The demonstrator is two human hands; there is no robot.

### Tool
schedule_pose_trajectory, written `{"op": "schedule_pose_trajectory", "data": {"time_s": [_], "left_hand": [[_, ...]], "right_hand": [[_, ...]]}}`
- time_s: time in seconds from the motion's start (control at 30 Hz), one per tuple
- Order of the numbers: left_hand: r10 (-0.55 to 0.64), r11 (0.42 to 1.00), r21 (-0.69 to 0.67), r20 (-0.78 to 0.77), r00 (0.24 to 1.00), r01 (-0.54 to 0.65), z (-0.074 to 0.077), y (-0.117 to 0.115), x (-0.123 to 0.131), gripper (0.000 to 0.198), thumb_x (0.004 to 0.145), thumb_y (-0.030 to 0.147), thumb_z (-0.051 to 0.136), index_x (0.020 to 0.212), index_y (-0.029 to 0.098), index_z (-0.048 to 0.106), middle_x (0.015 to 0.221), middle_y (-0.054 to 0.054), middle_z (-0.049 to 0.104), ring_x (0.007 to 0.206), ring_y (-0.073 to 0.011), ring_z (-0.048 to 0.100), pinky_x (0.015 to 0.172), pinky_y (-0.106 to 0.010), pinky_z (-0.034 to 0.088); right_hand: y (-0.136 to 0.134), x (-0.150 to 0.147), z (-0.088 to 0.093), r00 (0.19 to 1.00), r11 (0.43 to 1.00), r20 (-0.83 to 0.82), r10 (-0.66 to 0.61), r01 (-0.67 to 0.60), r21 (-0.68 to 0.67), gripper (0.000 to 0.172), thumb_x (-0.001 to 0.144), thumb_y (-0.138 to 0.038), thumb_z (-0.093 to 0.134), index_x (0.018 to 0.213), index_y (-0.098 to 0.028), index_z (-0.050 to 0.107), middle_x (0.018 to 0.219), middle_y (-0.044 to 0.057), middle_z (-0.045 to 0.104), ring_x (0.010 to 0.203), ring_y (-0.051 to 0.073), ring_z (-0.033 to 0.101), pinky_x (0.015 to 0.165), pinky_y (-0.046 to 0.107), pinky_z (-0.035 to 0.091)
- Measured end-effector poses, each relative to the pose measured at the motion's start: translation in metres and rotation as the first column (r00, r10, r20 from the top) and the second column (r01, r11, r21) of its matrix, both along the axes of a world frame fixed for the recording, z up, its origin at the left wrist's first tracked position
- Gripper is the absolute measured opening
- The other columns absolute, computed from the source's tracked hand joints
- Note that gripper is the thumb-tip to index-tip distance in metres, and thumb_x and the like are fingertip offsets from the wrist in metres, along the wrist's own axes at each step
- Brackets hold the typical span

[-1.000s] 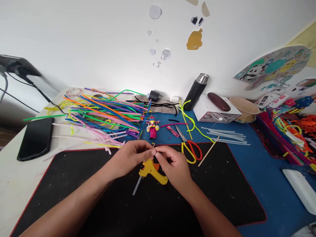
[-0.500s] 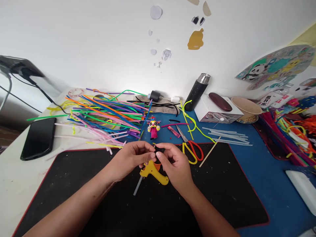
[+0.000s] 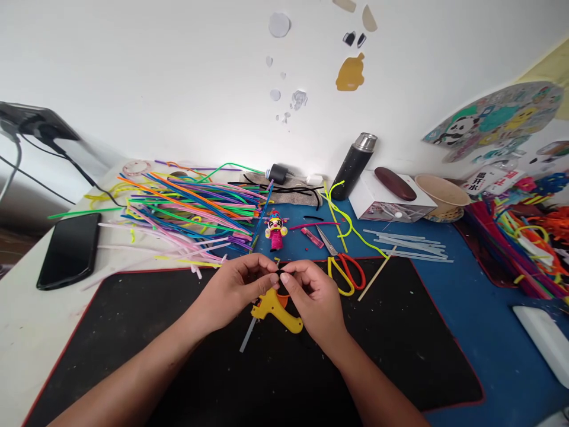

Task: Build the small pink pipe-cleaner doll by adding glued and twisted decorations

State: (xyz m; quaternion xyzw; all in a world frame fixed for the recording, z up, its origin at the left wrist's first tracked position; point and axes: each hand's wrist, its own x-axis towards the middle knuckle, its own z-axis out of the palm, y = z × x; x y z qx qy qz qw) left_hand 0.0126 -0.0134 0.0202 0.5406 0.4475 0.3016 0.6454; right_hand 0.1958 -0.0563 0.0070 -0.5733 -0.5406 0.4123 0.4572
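My left hand (image 3: pixel 242 290) and my right hand (image 3: pixel 313 296) meet over the mat, fingertips almost touching. Between them they pinch a short piece of black pipe cleaner (image 3: pixel 280 272), mostly hidden by the fingers. Just below lies a yellow glue gun (image 3: pixel 280 312) with a clear glue stick (image 3: pixel 248 335) poking out of its back; its front is covered by my hands. Beyond my fingertips is a small figure (image 3: pixel 276 231) with a magenta body and a colourful head. Scissors (image 3: pixel 340 264) with yellow and red handles lie to the right of my right hand.
Many coloured pipe cleaners (image 3: pixel 195 204) are heaped at the left, beside a black phone (image 3: pixel 69 251). Clear glue sticks (image 3: pixel 411 244) and a wooden stick (image 3: pixel 377 274) lie at the right. A black flask (image 3: pixel 354 167) stands by a white box (image 3: pixel 386 204) near the wall.
My fingertips have shifted slightly, and the black piece between them now shows as a small curve. The hands stay in the same place; the view has moved a little.
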Motion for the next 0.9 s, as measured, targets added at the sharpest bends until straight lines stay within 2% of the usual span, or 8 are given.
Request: {"op": "schedule_pose_trajectory", "data": {"time_s": [0.13,0.23,0.4,0.7,0.9], "left_hand": [[-0.007,0.992,0.124,-0.072,0.997,0.016,0.0039,0.0017,-0.0019,0.027,0.086,0.050,0.075,0.091,0.023,0.075,0.086,-0.002,0.074,0.078,-0.0184,0.066,0.071,-0.028,0.052],[-0.012,0.986,0.162,-0.110,0.994,0.030,0.0056,0.0016,-0.0024,0.024,0.088,0.047,0.074,0.088,0.023,0.076,0.084,-0.001,0.075,0.080,-0.0191,0.068,0.075,-0.028,0.053],[0.039,0.986,0.167,-0.085,0.996,-0.025,0.0044,-0.0011,-0.0012,0.023,0.087,0.045,0.074,0.090,0.022,0.075,0.083,-0.001,0.075,0.077,-0.0183,0.068,0.071,-0.027,0.053],[0.031,0.987,0.156,-0.060,0.998,-0.021,0.0009,-0.0019,-0.0008,0.020,0.089,0.041,0.074,0.089,0.021,0.075,0.082,0.000,0.075,0.075,-0.0159,0.067,0.070,-0.025,0.052],[0.036,0.988,0.150,-0.081,0.996,-0.024,-0.0036,-0.0015,-0.0006,0.021,0.089,0.042,0.075,0.090,0.021,0.076,0.081,0.001,0.074,0.075,-0.0160,0.066,0.070,-0.024,0.051]], "right_hand": [[0.0000,0.0013,0.0009,1.000,1.000,0.024,0.017,-0.017,0.010,0.015,0.093,-0.034,0.067,0.091,-0.020,0.073,0.055,-0.007,0.052,0.049,0.011,0.047,0.051,0.023,0.040],[0.0003,0.0017,0.0004,0.999,0.999,0.025,0.023,-0.024,0.026,0.015,0.094,-0.033,0.066,0.094,-0.020,0.074,0.056,-0.007,0.050,0.050,0.011,0.046,0.053,0.024,0.040],[-0.0012,0.0029,-0.0011,1.000,1.000,-0.004,0.015,-0.014,0.023,0.017,0.094,-0.032,0.068,0.104,-0.020,0.074,0.056,-0.008,0.051,0.052,0.012,0.048,0.055,0.024,0.041],[0.0009,0.0010,0.0021,0.998,0.999,-0.040,0.051,-0.051,-0.010,0.016,0.094,-0.034,0.066,0.088,-0.019,0.070,0.057,-0.007,0.051,0.051,0.011,0.043,0.051,0.023,0.035],[0.0023,0.0035,0.0013,0.997,0.997,-0.023,0.078,-0.079,-0.010,0.017,0.095,-0.033,0.066,0.085,-0.020,0.070,0.056,-0.007,0.050,0.049,0.010,0.042,0.051,0.023,0.033]]}}
